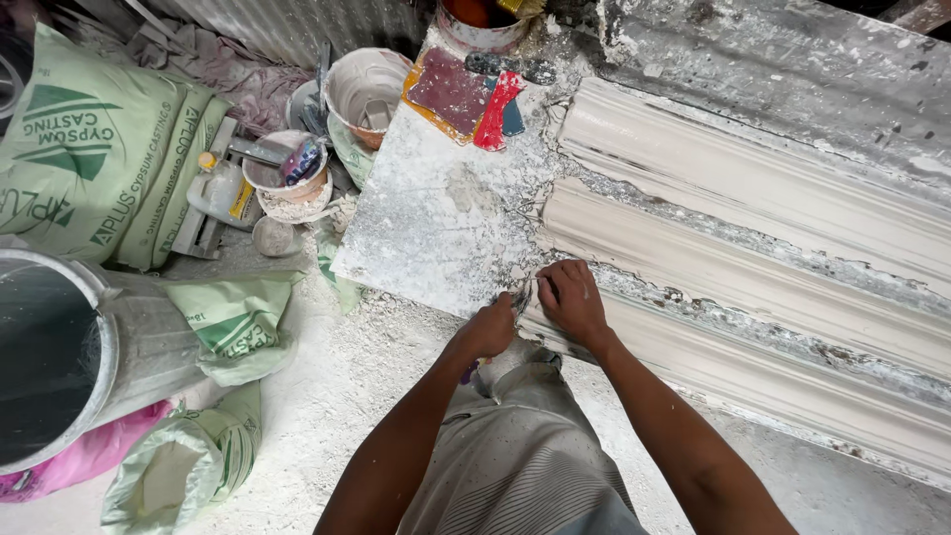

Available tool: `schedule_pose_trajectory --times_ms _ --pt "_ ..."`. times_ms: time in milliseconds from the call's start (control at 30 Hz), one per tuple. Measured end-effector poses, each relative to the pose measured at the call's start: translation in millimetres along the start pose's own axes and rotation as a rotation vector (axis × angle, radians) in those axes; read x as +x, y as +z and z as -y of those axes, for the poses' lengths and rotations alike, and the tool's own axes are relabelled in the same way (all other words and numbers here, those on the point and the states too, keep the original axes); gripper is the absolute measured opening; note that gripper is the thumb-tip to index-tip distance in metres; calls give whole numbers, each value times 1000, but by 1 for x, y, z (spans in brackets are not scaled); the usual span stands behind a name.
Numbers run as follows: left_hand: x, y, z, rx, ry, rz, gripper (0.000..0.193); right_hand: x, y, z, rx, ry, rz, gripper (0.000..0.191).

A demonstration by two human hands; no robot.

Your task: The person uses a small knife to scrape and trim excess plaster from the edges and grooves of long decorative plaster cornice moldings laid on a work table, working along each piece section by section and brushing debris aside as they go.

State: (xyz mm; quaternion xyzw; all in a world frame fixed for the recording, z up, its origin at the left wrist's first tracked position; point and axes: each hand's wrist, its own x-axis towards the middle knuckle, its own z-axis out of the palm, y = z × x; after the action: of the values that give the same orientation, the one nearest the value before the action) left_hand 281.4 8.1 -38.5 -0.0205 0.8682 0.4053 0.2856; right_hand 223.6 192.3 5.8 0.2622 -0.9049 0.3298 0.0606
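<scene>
Long white plaster mouldings (753,188) lie side by side on a dusty work table (436,228). My right hand (573,300) rests with bent fingers on the near end of the closest moulding (753,372). My left hand (492,325) is closed at the table's front edge, touching the right hand; a small dark tool tip shows between them, too small to identify. Plaster crumbs lie around the moulding ends.
Red and blue scrapers (495,109) lie on a dark pad at the table's far end. Bowls (365,91) and small containers stand on the floor to the left. Green plaster sacks (94,149) and a large metal drum (50,357) are at far left.
</scene>
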Motion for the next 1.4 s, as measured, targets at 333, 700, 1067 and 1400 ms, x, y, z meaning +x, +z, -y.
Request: schedule_pose_trajectory --times_ms 333,700,1067,1400 --pt "-43 1 -7 -704 -253 -102 31 3 -3 -2 20 37 3 14" --pt "-30 28 -46 443 28 -257 17 5 -3 -3 15 74 5 13" --pt "2 6 -55 303 -94 -18 20 10 0 -1 18 57 -29 11" --pt "3 -31 -54 115 -75 59 20 1 -1 4 -9 60 -56 11"
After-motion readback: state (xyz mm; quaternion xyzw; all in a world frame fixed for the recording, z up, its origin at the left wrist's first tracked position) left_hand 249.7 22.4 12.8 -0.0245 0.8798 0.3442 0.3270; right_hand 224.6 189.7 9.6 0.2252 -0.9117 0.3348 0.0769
